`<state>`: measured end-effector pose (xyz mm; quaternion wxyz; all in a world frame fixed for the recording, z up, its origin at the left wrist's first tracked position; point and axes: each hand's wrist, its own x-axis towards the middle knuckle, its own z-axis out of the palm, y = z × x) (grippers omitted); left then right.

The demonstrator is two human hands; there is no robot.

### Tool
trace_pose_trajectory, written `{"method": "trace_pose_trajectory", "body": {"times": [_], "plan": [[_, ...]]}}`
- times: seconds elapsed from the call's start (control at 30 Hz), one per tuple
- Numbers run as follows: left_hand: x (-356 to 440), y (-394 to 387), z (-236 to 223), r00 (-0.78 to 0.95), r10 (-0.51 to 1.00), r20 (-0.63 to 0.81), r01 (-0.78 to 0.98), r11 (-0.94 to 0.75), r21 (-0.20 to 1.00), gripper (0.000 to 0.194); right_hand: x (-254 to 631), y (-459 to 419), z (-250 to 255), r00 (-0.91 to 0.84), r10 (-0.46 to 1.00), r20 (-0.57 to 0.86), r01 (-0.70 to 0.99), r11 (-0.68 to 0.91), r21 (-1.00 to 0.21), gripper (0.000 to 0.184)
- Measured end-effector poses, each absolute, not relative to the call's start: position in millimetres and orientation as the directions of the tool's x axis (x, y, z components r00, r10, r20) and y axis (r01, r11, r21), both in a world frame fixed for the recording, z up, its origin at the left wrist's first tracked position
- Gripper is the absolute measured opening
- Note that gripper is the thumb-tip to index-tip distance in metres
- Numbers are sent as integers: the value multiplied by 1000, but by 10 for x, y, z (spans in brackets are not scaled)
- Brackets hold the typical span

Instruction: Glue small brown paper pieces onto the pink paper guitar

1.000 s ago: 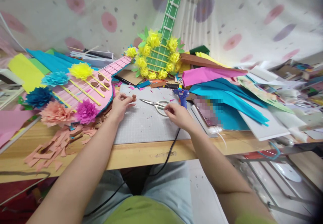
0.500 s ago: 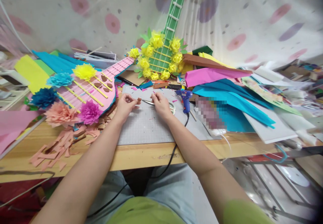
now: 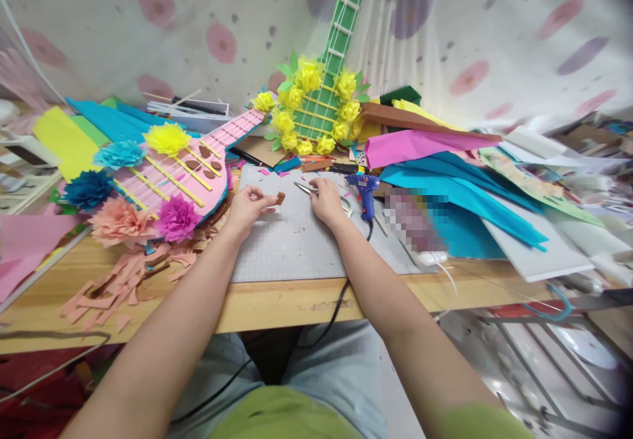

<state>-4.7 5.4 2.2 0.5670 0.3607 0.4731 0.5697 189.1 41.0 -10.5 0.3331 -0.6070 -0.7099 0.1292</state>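
Between the thumb and fingers of my left hand [image 3: 246, 211] is a small brown piece of paper [image 3: 280, 198], held just over the grey cutting mat [image 3: 284, 248]. To its right, my right hand [image 3: 325, 200] is closed over the middle of the scissors [image 3: 304, 189]. Their pointed tip sticks out leftward and a pale handle loop shows on the right; the part between is hidden under the hand. A blue glue gun [image 3: 366, 196] lies right of that hand, its black cord running off the table's front edge.
A pink paper guitar [image 3: 190, 175] with paper flowers lies at left, near peach paper scraps [image 3: 106, 291]. A green guitar [image 3: 316, 113] with yellow flowers stands behind the mat. Blue crepe paper [image 3: 465, 195] and a white power bank-like block [image 3: 430, 259] are at right.
My right hand went left onto the scissors' middle, then shifted slightly right and away from me with them. My left hand kept the brown piece and turned it slightly outward.
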Motion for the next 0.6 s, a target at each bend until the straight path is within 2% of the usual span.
{"method": "trace_pose_trajectory", "body": {"times": [0.1,0.2,0.3,0.47,0.6], "plan": [[-10,23,54,-87,987,-133,-259,106,960,39,1857,386,-60,6,931,364,533,305,-790,13],[16,3,70,-85,988,-125,-201,106,974,39,1735,274,-50,-127,954,273,180,293,-939,25],[22,-7,65,-66,991,-117,-167,105,980,38,1604,183,-86,-270,945,184,-11,188,-982,38],[26,-28,55,-22,993,-113,-155,108,982,36,1511,182,-161,-296,944,146,-65,133,-989,40],[32,-29,48,-34,993,-110,-154,103,983,36,1543,216,-148,-249,955,161,9,168,-986,34]]}}
